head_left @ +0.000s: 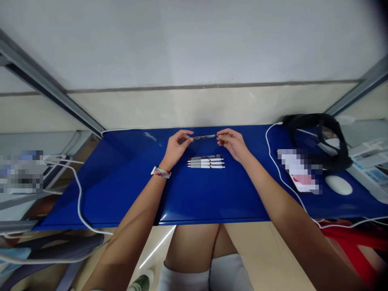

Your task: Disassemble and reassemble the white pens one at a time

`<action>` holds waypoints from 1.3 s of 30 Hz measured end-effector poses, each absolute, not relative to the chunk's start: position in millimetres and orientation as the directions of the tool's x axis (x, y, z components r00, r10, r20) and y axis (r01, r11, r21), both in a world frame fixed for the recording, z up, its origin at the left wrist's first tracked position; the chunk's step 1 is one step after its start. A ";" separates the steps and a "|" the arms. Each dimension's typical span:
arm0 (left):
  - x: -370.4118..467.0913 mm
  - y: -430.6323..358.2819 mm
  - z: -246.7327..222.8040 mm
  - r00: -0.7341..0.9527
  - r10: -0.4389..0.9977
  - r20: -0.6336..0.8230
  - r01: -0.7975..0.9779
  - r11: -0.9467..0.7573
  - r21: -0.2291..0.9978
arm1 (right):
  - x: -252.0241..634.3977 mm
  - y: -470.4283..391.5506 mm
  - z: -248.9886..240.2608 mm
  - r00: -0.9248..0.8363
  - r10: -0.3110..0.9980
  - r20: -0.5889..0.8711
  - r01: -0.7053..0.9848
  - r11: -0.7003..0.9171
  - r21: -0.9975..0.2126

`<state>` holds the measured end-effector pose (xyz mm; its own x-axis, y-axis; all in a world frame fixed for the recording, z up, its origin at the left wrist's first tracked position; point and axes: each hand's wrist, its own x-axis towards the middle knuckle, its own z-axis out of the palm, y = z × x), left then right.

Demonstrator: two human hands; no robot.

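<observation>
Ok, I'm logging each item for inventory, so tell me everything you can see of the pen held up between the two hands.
The pen is slim, with a dark grey barrel and lighter, silvery sections; finer detail is too small to tell. It lies level, held above the blue table, sideways across the view. The left hand pinches one end at the fingertips and the right hand pinches the other. Nothing else touches it. Just nearer the person, a row of similar pens lies on the table.

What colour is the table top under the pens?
Glossy dark blue table top, seen in the head view.
</observation>
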<state>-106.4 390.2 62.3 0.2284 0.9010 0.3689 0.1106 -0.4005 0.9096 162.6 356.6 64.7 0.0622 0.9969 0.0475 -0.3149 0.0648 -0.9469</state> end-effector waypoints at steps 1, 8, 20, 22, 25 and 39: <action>-106.1 389.8 63.4 0.210 0.898 0.387 0.097 -0.413 0.906 | 162.4 356.8 64.8 0.062 0.997 0.046 -0.316 0.063 -0.947; -104.3 390.5 64.8 0.161 0.911 0.379 0.036 -0.389 0.920 | 162.8 355.6 63.2 0.044 0.998 0.052 -0.331 0.064 -0.941; -100.7 391.1 63.7 0.108 0.925 0.364 -0.103 -0.354 0.930 | 156.4 347.4 78.0 -0.226 0.971 -0.080 -0.669 -0.214 -0.712; -100.0 389.4 65.5 0.102 0.923 0.372 -0.112 -0.361 0.926 | 153.8 344.7 79.1 -0.251 0.963 -0.095 -0.707 -0.250 -0.661; -99.7 387.7 67.0 0.089 0.926 0.367 -0.112 -0.357 0.927 | 152.2 341.6 81.1 -0.272 0.958 -0.095 -0.740 -0.271 -0.615; -96.8 384.2 69.0 0.144 0.940 0.308 -0.162 -0.285 0.945 | 147.5 350.6 68.6 -0.048 0.998 -0.031 -0.619 -0.054 -0.783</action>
